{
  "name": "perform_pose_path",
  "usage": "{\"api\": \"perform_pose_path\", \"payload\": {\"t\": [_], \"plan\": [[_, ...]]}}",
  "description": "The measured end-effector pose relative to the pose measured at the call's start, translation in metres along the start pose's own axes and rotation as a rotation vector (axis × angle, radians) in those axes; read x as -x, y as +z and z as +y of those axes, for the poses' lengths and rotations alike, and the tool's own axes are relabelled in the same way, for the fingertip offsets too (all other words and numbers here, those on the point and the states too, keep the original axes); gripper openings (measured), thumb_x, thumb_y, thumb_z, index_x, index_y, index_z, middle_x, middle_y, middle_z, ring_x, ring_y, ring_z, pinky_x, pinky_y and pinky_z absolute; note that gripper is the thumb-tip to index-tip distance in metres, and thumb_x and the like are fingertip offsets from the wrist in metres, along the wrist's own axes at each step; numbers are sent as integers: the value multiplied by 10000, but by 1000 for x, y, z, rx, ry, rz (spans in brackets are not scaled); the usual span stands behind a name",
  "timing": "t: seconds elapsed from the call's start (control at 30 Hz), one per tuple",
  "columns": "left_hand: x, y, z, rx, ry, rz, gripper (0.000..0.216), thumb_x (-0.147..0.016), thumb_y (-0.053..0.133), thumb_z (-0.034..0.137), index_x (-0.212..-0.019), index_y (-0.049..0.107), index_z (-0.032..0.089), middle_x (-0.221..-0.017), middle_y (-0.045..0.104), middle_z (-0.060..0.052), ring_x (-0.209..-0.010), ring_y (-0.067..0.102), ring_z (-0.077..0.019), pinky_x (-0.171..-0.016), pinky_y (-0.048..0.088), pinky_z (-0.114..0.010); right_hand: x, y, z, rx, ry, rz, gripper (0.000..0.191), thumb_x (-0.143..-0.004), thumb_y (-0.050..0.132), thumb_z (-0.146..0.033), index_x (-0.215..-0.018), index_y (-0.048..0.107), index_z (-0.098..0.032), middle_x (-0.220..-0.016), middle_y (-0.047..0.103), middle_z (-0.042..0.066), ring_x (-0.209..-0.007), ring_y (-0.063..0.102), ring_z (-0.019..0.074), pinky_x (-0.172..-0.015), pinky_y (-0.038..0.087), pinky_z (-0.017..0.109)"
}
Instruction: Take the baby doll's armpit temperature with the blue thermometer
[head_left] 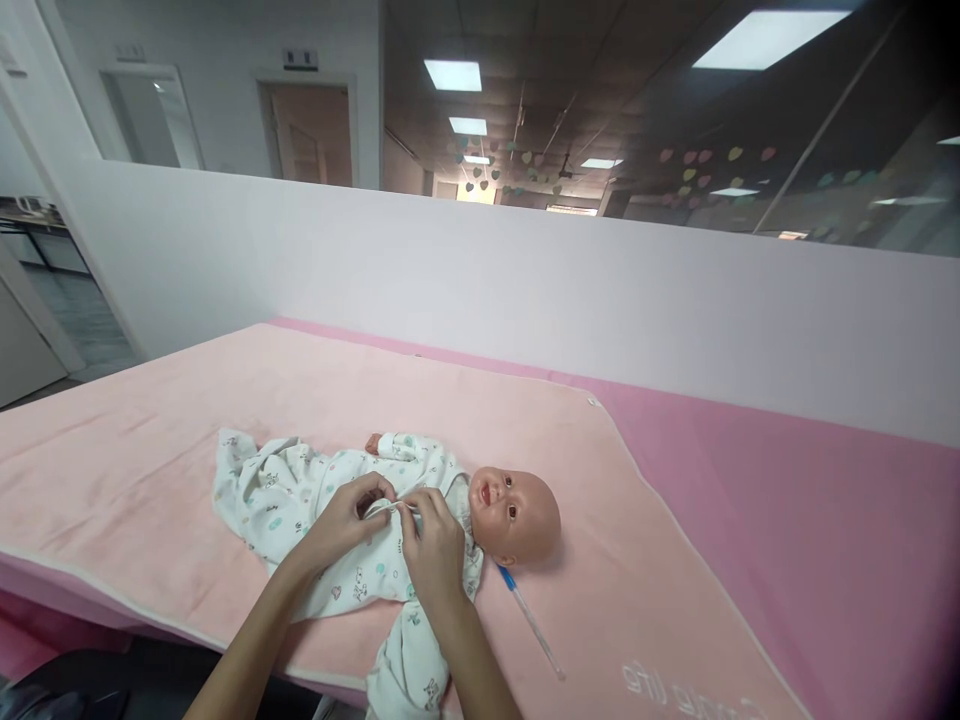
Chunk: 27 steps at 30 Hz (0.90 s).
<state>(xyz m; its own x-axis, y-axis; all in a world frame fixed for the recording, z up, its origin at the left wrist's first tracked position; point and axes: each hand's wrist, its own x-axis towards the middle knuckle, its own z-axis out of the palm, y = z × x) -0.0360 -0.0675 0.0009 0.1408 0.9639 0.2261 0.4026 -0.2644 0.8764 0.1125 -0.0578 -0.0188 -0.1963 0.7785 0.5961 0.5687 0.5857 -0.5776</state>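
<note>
A baby doll (514, 513) lies on its back on a light pink towel (225, 400), head to the right. It wears a white patterned onesie (289, 490). My left hand (346, 522) and my right hand (433, 543) meet over the doll's chest. Both pinch the front of the onesie with curled fingers. The doll's far arm (382, 443) sticks up behind my hands. One empty sleeve of the onesie (405, 665) hangs toward the table's near edge.
A thin clear thermometer with a blue tip (529, 619) lies on the towel just below the doll's head. The towel covers a darker pink table (825, 520). A white partition wall (525, 280) runs behind the table.
</note>
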Motion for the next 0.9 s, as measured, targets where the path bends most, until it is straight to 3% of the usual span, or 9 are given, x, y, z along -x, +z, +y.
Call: {"api": "perform_pose_path", "payload": {"t": [0.33,0.9], "plan": [[-1,2,-5,-102,32,103,150,-693,512,146,-832,564,163,-838,554,-20,-706,484,-125,-612,377,-223,0,3,-1,81,-12,25,179,-890,428,-234,-810,585,-203,-819,611,4,-704,579,112,-577,376,209],[-2,1,-3,-150,42,27,192,-730,439,146,-831,600,171,-883,568,-26,-700,491,-123,-593,365,-226,2,5,1,107,-17,17,139,-887,451,-227,-822,574,-210,-834,614,-8,-735,582,115,-598,364,207]]}}
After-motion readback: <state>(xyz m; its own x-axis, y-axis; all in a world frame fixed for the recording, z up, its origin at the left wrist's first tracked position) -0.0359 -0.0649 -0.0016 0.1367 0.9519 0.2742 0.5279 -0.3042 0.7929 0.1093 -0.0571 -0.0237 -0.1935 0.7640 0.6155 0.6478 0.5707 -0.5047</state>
